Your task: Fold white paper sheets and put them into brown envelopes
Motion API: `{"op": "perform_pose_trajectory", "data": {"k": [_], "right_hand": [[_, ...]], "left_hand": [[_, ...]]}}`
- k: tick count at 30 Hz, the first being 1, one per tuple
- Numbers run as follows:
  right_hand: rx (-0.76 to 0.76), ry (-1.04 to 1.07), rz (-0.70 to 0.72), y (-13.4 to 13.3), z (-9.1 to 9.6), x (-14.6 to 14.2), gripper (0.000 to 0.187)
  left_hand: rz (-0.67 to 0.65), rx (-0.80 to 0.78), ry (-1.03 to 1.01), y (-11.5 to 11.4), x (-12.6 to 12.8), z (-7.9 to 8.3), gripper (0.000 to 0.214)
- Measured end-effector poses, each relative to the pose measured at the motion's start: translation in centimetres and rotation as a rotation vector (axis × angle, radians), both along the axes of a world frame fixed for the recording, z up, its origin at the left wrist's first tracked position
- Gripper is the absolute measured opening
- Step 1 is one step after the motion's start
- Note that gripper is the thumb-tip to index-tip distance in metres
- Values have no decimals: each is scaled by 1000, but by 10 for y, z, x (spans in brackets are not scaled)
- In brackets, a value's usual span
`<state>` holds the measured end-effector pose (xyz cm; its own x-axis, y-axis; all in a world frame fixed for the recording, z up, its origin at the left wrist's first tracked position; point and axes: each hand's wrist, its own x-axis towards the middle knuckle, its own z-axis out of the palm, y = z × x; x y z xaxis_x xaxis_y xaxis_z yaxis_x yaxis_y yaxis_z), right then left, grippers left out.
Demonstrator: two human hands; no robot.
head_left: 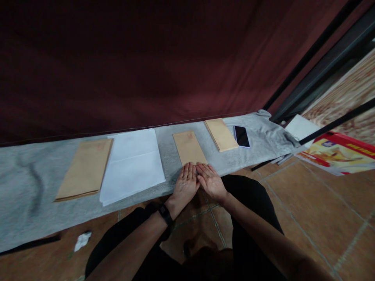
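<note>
**Left hand (186, 180) and right hand (213, 183) laid flat on the near end of a brown paper envelope (189, 146)**

Head view, looking forward and down; clock directions are read from the hands, with 12 o'clock pointing away from the wearer. Both hands lie palm down and side by side, fingers straight and touching where they meet. The grip of each is open, spread flat and closed around nothing. The envelope extends from beneath the fingertips towards 12 o'clock, on a bench (260, 154) draped in grey cloth. Faint reddish print shows at its far end.

At 1 o'clock lies a neat stack of similar brown envelopes (222, 134), apart from the one under the hands. At 2 o'clock, just beside that stack, is a smartphone (241, 136) with a dark screen and pale purple edge. At 9 o'clock are white paper sheets (134, 166), creased across the middle; directly beyond them, a larger brown envelope stack (84, 168) lies at an angle.

A black wristband (165, 214) circles the left wrist. A dark red curtain (131, 70) hangs at 12 o'clock. On the tiled floor (310, 203), a crumpled white tissue (83, 240) lies at 8 o'clock.
</note>
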<state>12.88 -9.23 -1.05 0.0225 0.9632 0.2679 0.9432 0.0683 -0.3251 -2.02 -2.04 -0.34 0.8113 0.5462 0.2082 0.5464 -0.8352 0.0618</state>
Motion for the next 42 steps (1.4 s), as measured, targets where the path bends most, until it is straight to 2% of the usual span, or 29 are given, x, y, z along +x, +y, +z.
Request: {"op": "perform_pose_trajectory", "data": {"k": [15, 19, 24, 26, 31, 38, 42], "right_hand": [[15, -57, -92, -8, 2, 29, 45], [24, -49, -102, -7, 6, 21, 46], [-15, -3, 12, -4, 7, -3, 47], [-21, 5, 14, -3, 6, -7, 47], [13, -5, -89, -4, 1, 7, 46], [8, -36, -340, 8, -7, 25, 43], [97, 103, -399, 22, -11, 25, 35]], "left_hand": [[85, 43, 79, 0, -11, 10, 68], [89, 52, 108, -2, -10, 9, 71], [66, 36, 115, -2, -11, 8, 68], [60, 30, 109, -1, -12, 8, 67], [65, 29, 130, -1, -12, 11, 69], [86, -16, 108, 1, -7, 7, 68], [90, 3, 94, 3, -6, 4, 62]]}}
